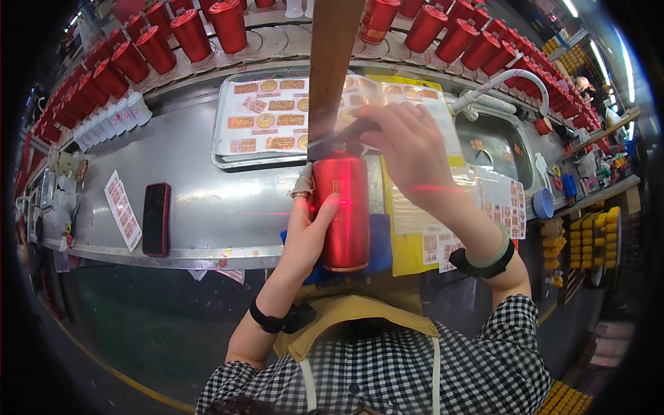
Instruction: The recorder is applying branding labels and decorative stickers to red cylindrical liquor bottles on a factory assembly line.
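A shiny red bottle [349, 207] is in front of me, its base toward my body and its neck away. My left hand [311, 225] is wrapped round its left side, thumb across the front, with a pale covering on a finger. Red laser lines cross the bottle around a small gold mark. Above the bottle's neck, my right hand [408, 142] is closed on a dark flat tool [360, 128], smeared by motion; its exact kind is unclear. Behind it lies a metal tray [220, 149] with sheets of gold and copper stickers.
A wooden post [335, 62] rises just beyond the bottle. Red bottles [190, 34] line the conveyor behind the steel bench [190, 207]. A phone [156, 219] and sticker strip [123, 209] lie left. Right are a yellow mat [408, 256], sticker sheets [508, 200] and a sink with tap [512, 75].
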Demonstrator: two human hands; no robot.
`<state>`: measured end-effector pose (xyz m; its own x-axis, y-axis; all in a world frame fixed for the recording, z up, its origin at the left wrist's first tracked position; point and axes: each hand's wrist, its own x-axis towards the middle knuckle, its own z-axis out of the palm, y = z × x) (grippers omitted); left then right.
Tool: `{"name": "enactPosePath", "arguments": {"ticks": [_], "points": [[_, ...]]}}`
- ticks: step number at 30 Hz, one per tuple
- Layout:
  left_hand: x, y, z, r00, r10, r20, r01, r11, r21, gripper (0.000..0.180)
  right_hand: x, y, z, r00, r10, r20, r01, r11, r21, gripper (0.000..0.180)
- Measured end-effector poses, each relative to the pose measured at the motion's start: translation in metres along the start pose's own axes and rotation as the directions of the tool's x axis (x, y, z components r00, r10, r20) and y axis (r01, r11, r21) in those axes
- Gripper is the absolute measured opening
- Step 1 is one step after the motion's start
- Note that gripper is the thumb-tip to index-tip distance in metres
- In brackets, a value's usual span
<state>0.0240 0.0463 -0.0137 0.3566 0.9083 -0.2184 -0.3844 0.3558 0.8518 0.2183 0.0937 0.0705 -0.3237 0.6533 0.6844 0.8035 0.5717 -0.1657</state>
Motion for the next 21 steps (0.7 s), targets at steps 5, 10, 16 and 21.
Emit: {"name": "enactPosePath", "arguments": {"ticks": [5,10,16,21], "points": [[-0.002,0.001,-0.007,0.996,0.027,0.085,-0.035,0.995,0.093,0.075,-0.004,-0.02,0.007,0.967,-0.029,0.254,-0.002,0.993,0.122,0.019],[-0.018,-0.003,-0.022,0.982,0.17,0.086,-0.187,0.947,0.263,0.088,0.003,-0.008,0.011,0.958,-0.248,0.147,0.271,0.948,-0.169,0.023],[-0.023,0.0,-0.029,0.997,0.079,-0.022,-0.072,0.969,0.238,0.071,-0.073,-0.045,0.009,0.898,-0.405,0.173,0.352,0.897,0.268,0.027],[-0.013,0.021,-0.028,1.0,-0.012,0.029,0.003,0.955,0.297,0.08,-0.009,0.038,0.003,0.986,-0.118,-0.117,0.101,0.984,-0.146,0.012]]}}
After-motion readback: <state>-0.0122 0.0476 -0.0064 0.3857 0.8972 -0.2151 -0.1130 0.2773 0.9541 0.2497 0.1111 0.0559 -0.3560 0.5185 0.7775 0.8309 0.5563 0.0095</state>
